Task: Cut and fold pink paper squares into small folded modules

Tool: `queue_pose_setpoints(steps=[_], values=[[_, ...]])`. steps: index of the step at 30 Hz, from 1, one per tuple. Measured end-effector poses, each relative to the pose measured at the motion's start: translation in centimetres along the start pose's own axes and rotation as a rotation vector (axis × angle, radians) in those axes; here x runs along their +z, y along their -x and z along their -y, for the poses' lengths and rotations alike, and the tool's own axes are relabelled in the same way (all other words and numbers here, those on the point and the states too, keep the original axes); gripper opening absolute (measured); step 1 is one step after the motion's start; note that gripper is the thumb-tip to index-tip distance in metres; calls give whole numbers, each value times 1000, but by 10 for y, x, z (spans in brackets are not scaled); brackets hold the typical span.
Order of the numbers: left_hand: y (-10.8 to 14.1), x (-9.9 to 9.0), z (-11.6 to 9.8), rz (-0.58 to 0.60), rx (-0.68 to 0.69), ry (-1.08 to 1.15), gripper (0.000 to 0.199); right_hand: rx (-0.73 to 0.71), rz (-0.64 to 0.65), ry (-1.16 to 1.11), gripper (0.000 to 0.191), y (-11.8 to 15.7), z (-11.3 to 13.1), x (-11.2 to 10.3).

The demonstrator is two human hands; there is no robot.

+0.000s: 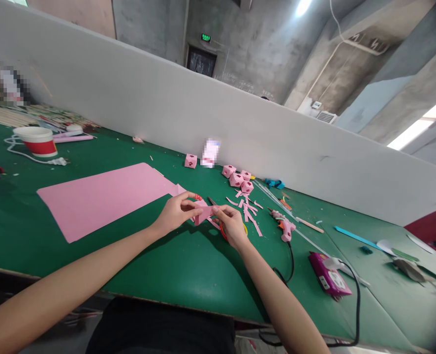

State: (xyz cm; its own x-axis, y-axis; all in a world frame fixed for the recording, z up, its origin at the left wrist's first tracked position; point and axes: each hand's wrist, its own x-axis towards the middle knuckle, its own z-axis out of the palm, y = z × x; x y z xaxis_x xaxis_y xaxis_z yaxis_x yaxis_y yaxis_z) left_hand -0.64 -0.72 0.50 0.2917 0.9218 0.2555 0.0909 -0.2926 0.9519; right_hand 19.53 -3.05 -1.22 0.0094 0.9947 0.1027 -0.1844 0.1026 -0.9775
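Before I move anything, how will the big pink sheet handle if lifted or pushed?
The pink sheet looks thin and broad, so it would probably feel light and sag. Lying flat on the smooth-looking green table, it would likely slide if pushed. It may crease if it matches the held pink piece, which looks folded.

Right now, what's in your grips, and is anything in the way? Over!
Left grip and right grip: both on pink paper piece. Scissors at right grip, held or lying unclear. Pink scraps just beyond.
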Motion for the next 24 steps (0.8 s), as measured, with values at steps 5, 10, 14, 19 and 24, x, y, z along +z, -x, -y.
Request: queue_pose_setpoints(steps=[5,10,14,19,24], values=[[2,0,-2,-21,-11,-37,38,22,8,-36,28,0,0,0],[1,0,-2,-9,-14,-28,35,57,2,-67,30,0,0,0],[1,1,-1,-11,-2,-27,37,67,14,-99,29,0,1,0],[2,0,0,9,-5,-5,35,57,23,-105,30,1,2,1],[1,-1,0,9,-6,6,32,18,13,-47,28,-2,4,-3]])
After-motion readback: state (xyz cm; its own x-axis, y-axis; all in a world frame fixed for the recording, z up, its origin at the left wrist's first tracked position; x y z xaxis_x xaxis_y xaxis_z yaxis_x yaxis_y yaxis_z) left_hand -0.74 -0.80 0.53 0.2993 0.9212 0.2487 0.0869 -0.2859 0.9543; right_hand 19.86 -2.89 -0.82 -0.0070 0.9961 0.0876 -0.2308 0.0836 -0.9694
